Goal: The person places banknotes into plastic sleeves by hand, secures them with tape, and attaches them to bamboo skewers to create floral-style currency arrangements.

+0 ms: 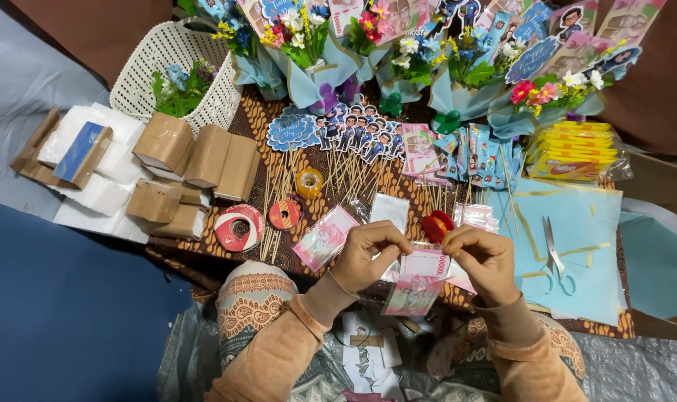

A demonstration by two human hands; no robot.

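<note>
both grips pinch one pink banknote in a clear sleeve: left hand on its top left corner, right hand on the top right. it hangs between them, just above the lap. my guess: an uneven pull could crease or tear the sleeve. ahead lies a patterned cloth with skewers and tape rolls; scissors lie on blue paper right of the right grip.

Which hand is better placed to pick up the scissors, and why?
Probably the right hand: the scissors lie on the blue paper just beside it; the left hand would have to cross over.
</note>
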